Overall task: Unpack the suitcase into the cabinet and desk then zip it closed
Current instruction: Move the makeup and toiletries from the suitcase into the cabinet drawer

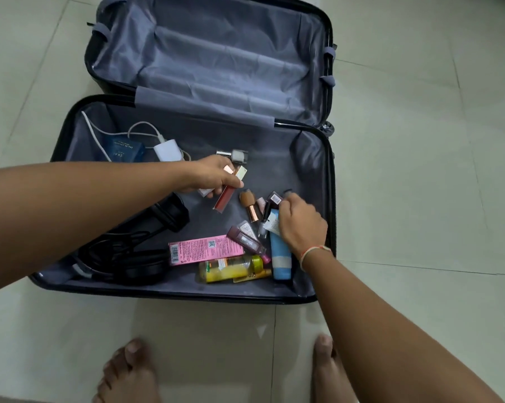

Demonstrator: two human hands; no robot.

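— Where was the suitcase (187, 289) lying?

— Open flat on the floor tiles (419, 141) under both arms, its far half bare, the near half holding the loose things.

— And the hands?

— The left hand (213, 177) had its fingers curled round several slim cosmetic sticks, a red lip gloss tube (223, 197) hanging below them. The right hand (299, 221) was curled down over small cosmetics, touching the top of the blue tube (280, 254); whether it truly gripped anything, I could not tell.

— Which would come out next?

— Probably that blue tube: its long axis ran from the right hand back toward the person, and the right hand was much nearer.
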